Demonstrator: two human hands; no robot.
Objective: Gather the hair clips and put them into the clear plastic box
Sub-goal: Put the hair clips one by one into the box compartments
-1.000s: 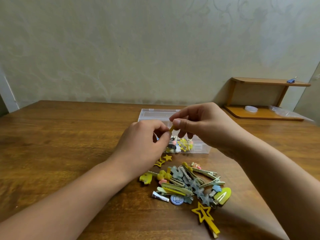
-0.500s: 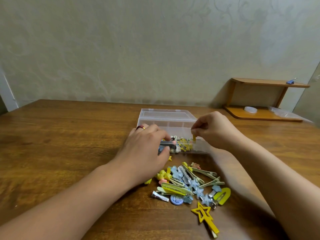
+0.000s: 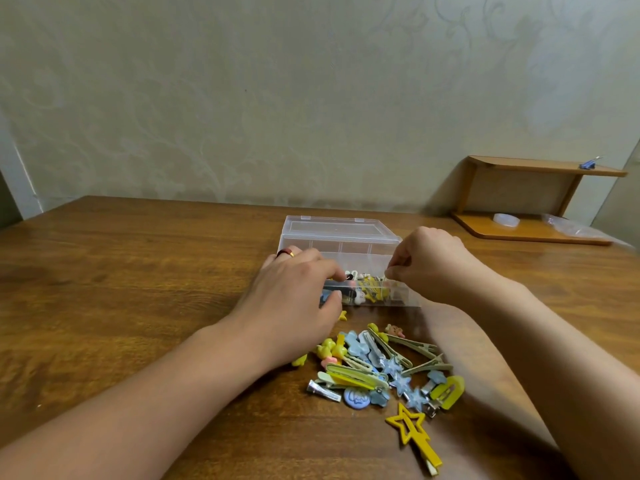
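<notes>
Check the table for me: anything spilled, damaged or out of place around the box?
Nothing damaged or spilled. The clear plastic box sits upright and open. The pile of hair clips still waits on the table, and the yellow star clip lies slightly apart from it.

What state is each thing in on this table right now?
Clear plastic box: open, partly filled with clips.
Pile of hair clips: loose on the table.
Yellow star clip: lying apart from the pile.
Left hand: resting on the box's near edge.
Right hand: fingertips pinched over the box.
</notes>
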